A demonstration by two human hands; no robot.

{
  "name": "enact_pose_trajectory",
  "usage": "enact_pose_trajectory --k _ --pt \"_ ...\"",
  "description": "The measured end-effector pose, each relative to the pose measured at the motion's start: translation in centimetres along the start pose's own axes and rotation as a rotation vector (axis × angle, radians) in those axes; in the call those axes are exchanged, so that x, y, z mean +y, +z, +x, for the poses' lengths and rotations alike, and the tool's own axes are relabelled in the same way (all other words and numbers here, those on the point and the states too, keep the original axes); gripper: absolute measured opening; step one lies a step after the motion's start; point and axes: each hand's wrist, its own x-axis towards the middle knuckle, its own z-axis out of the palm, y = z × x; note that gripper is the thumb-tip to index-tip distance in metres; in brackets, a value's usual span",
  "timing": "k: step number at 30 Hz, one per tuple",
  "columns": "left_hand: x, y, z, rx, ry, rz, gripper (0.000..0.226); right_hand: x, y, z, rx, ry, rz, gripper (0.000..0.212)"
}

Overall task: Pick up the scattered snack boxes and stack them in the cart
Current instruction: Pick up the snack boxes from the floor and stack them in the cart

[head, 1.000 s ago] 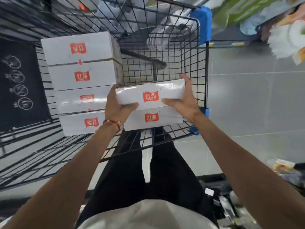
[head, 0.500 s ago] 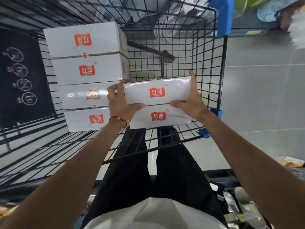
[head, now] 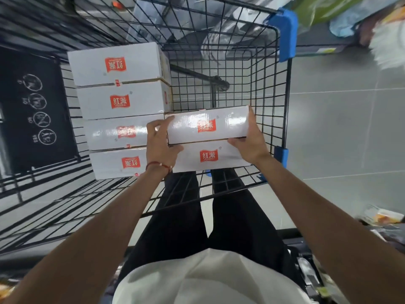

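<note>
Upper white glossy cardboard snack box with red label (head: pixel 208 125) lies on a lower matching box (head: pixel 208 155) at the right of the black wire-mesh cart (head: pixel 285 34), just beside a four-high stack of boxes (head: pixel 122 110). The left hand (head: pixel 161 145) and right hand (head: pixel 249 139) clasp its ends, fingers curled round them. Likely hazards: the glossy faces sliding on release; a misaligned box overhanging and toppling toward the mesh wall.

Red labels reading 红派 on white snack boxes (head: pixel 118 99) — some upside down, "YES" on black panel (head: pixel 22 150)
</note>
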Motion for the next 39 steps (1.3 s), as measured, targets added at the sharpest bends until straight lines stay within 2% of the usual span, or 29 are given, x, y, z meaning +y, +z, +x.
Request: enact_pose_trajectory --k 5,11,14,18,26,32,35,39 --pt "0.3 -0.9 0.4 -0.044 0.019 0.058 0.088 -0.1 1.5 -1.7 0.128 0.013 0.004 0.091" --pt "1.0 -2.4 0.1 -0.144 0.038 0.125 0.078 -1.3 1.3 -5.6 0.163 0.047 -0.006 0.062" --pt "1.7 -3.4 -0.9 -0.170 -0.011 0.061 0.078 -1.3 1.0 -8.3 0.167 0.043 0.016 0.058" --pt "3.0 -4.5 -2.8 -0.158 0.061 0.026 0.070 -1.0 0.9 -12.4 0.180 -0.035 0.187 0.048" --pt "8.3 -4.2 -9.7 -0.179 0.263 -0.042 0.050 2.8 0.0 -20.2 0.431 -0.134 0.530 0.033" --pt "13.2 -0.5 -17.2 -0.253 0.489 -0.073 0.041 9.7 -2.3 -26.9 0.615 -0.125 0.740 0.032" --pt "15.8 2.0 -21.3 -0.322 0.487 -0.157 0.040 13.4 -3.6 -29.9 0.695 -0.101 0.825 0.032" --pt "18.6 5.6 -26.5 -0.395 0.524 -0.188 0.038 17.8 -5.5 -33.3 0.700 -0.096 0.835 0.031"
